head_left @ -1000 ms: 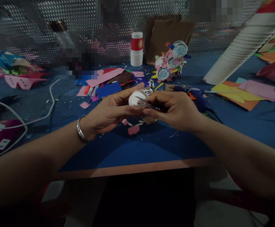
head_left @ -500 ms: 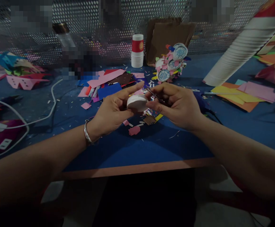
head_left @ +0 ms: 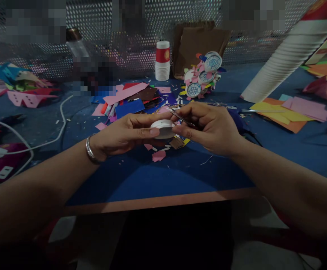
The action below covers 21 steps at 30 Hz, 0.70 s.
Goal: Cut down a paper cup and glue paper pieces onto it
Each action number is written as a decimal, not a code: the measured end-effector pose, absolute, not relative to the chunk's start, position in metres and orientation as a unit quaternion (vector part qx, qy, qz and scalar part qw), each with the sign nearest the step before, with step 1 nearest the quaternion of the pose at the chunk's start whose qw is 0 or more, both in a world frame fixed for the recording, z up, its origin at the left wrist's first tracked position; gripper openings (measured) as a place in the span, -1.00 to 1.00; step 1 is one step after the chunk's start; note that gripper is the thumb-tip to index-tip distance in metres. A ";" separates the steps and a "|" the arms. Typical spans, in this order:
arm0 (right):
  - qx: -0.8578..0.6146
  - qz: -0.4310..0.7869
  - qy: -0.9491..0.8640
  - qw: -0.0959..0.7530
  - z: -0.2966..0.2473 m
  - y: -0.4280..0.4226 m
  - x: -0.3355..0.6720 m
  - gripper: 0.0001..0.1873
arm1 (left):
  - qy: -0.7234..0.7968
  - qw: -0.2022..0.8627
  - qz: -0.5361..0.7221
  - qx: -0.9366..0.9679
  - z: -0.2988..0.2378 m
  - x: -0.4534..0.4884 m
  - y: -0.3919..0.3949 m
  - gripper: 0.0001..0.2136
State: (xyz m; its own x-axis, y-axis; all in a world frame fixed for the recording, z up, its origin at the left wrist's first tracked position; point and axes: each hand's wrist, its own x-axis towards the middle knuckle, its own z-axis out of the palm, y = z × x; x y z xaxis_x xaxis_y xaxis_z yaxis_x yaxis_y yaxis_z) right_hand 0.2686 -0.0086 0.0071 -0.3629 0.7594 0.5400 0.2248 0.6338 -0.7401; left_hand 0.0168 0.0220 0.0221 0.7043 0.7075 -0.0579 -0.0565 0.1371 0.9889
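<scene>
White disc (head_left: 165, 129) between both hands (head_left: 115, 135)

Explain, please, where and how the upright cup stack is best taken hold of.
Grip the cup stack low, around its rims, probably from the near side: it stands upright and narrows upward, mesh rises behind, and cardboard stands at its right.

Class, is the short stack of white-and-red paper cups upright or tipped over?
Upright: the short stack of white-and-red paper cups stands vertically on the blue tabletop, its ribbed rims lowermost.
</scene>
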 end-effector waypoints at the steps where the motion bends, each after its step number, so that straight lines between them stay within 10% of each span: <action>1: -0.319 0.288 -0.774 0.464 0.008 -0.009 0.269 -0.71 | 0.276 0.697 0.270 0.605 0.021 0.016 0.024 -0.58; 21: -0.349 0.271 -0.760 0.477 0.006 -0.008 0.270 -0.54 | 0.214 0.544 0.345 0.734 0.008 0.017 0.041 -0.49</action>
State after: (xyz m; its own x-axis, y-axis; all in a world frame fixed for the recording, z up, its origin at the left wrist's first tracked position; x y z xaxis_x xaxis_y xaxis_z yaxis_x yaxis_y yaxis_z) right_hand 0.2704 -0.0075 0.0061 -0.3010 0.7887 0.5361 0.2713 0.6097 -0.7448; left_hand 0.0166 0.0409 0.0078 0.6702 0.6901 0.2730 -0.0603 -0.3161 0.9468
